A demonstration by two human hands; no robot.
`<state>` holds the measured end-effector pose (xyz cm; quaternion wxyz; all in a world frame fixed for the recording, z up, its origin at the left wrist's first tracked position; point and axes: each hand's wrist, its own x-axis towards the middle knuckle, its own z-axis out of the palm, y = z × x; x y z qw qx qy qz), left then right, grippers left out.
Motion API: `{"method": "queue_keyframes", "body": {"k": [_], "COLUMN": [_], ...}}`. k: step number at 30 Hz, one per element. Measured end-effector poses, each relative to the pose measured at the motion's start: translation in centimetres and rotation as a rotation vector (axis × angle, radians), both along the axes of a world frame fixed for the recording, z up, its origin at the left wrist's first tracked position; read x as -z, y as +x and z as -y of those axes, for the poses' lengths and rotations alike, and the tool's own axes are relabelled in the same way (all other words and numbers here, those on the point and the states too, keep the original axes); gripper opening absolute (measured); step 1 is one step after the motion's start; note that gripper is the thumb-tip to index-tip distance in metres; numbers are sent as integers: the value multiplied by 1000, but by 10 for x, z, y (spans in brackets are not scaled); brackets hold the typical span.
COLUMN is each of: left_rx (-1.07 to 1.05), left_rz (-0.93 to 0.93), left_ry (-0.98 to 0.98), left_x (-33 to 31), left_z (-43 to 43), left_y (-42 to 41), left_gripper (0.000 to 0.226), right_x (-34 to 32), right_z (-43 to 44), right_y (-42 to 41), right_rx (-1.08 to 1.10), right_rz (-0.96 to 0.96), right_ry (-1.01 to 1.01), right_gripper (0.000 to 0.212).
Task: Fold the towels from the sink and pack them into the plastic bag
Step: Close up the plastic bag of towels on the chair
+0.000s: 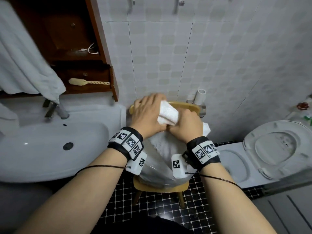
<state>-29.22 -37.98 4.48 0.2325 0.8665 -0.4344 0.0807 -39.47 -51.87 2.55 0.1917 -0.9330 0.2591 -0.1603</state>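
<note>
A folded white towel (168, 114) is held between both hands above a plastic bag (162, 168) that stands on a small wooden chair (162, 187). My left hand (148, 114) covers the towel's upper left end, fingers curled over it. My right hand (187, 124) grips its lower right end. More white cloth (162, 146) shows inside the bag below my wrists. The white sink (50, 146) at the left shows a bare basin with a drain hole.
A tap (56, 109) stands behind the sink, a white towel (25, 56) hangs at upper left beside a wooden cabinet (87, 68). A toilet (270, 149) with its lid up sits to the right. Black mosaic floor (160, 211) lies below.
</note>
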Motion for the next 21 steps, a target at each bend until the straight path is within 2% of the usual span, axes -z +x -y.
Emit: {"method": "queue_keyframes", "body": {"k": [2, 4, 6, 8, 14, 18, 21], "left_rx": [-168, -304, -360, -397, -514, -478, -443], "left_rz": [-144, -291, -404, -476, -539, -553, -579], "left_ry": [-29, 100, 291, 391, 364, 305, 193], "left_x": [24, 43, 56, 69, 116, 117, 109], "left_z": [-9, -18, -25, -30, -42, -44, -40], "left_y": [8, 15, 17, 15, 16, 16, 11], "left_gripper": [118, 121, 109, 87, 27, 13, 17], "right_x": [6, 13, 19, 25, 25, 24, 33], "right_z": [7, 13, 11, 6, 4, 11, 8], "right_y": [-4, -6, -6, -5, 1, 11, 23], "right_rx": [29, 6, -45, -91, -185, -259, -329], "right_rz": [-17, -47, -78, -129, -301, -484, -603], "right_ry": [76, 127, 154, 151, 15, 37, 71], "right_gripper": [27, 26, 25, 22, 28, 40, 56]}}
